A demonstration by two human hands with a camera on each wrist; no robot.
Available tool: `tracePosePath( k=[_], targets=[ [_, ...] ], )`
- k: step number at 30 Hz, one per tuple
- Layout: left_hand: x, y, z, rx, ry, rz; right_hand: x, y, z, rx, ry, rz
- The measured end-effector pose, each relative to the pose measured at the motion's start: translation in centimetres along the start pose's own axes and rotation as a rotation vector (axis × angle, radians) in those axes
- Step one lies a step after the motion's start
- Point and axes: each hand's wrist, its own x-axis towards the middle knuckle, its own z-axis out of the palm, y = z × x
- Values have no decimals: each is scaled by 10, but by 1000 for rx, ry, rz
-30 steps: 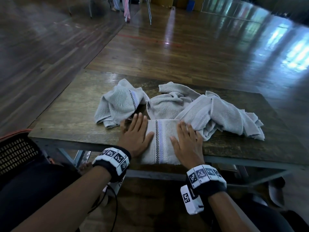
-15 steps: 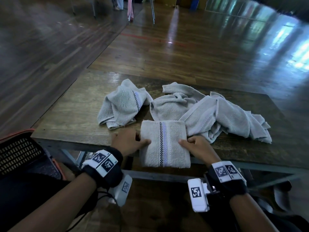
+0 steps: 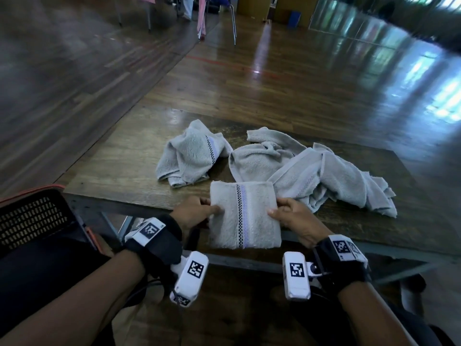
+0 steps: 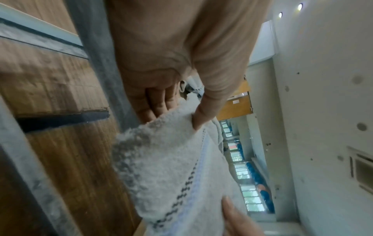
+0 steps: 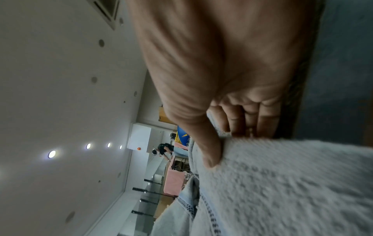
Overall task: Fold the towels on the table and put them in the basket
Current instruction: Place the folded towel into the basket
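Note:
A folded grey towel [image 3: 245,214] with a checked stripe hangs half over the near edge of the wooden table [image 3: 119,168]. My left hand [image 3: 199,213] pinches its left side, thumb on top and fingers beneath, as the left wrist view shows on the folded towel [image 4: 171,167]. My right hand [image 3: 290,216] pinches its right side the same way, thumb pressed on the folded towel [image 5: 282,183]. Three crumpled grey towels lie behind: one at the left [image 3: 190,154], one in the middle [image 3: 259,158], one at the right [image 3: 344,181]. The black mesh basket [image 3: 32,218] stands at my lower left.
The table's metal frame [image 3: 239,263] runs below the near edge. Chair legs [image 3: 233,23] and a pink cloth [image 3: 202,18] stand on the shiny wood floor far behind. Bare tabletop lies left of the towels.
My hands went from lying flat on the folded towel to pinching its two sides. The towel has slid toward me over the table edge.

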Motion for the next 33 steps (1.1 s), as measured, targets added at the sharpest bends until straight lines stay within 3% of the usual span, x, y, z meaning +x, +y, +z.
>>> tracePosePath(
  k=[4,6,11,16,23,29,33],
  targets=[
    [-39,-13,6,-222,-72,-180,-37,21,5,272,-95,93],
    [-64,-19,9,-246,-122,-198,-64,33,13,346,-168,129],
    [-127,0,-3,-258,-163,-85,-127,1,27,315,-254,-30],
    [-193,56,-35,-274,-143,255,-181,-85,38,198,-310,-273],
    [-290,120,-76,-226,48,530,-215,-183,71,73,-332,-544],
    [-357,133,-116,-127,315,615,-207,-247,122,16,-511,-612],
    [-376,116,-144,-147,469,615,-193,-260,168,-37,-588,-646]
  ],
)
